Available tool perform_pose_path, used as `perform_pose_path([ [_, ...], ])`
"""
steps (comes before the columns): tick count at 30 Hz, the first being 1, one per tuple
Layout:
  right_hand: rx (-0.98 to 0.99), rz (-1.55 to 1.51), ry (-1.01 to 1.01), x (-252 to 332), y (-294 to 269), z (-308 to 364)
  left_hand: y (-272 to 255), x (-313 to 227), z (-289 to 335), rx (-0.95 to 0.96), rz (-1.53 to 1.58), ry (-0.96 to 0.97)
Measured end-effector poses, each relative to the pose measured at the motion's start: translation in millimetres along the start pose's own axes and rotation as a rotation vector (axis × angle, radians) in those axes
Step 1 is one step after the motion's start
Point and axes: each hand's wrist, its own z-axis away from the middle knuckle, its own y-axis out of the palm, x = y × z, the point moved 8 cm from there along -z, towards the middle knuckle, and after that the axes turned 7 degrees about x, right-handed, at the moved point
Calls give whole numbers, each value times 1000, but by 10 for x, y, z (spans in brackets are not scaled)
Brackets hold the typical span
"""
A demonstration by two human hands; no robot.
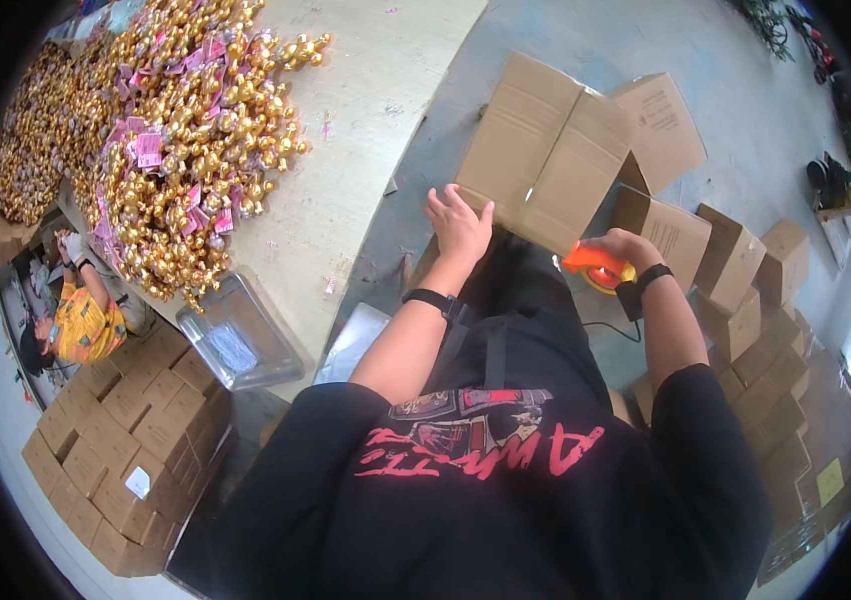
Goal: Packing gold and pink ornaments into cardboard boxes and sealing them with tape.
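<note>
A closed cardboard box is in front of my body, with a strip of clear tape along its middle seam. At the box's near left corner is my left hand, its thumb on the face and its fingers by the side edge, gripping it. My right hand is wrapped round an orange tape dispenser at the near right edge of the box. A yellowish tape roll shows under the dispenser. What supports the box from below is hidden.
On the left, a pale table bears a big heap of gold ornaments with pink tags and a clear plastic bin. Stacked cartons stand near a person in yellow. More open boxes crowd the right.
</note>
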Motion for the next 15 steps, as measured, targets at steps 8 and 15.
perform_pose_path([
  [8,-319,300,3,-195,-220,-471,238,495,-267,464,216,-35],
  [15,-1238,-16,-236,-296,-1548,399,537,750,-331,448,481,-20],
])
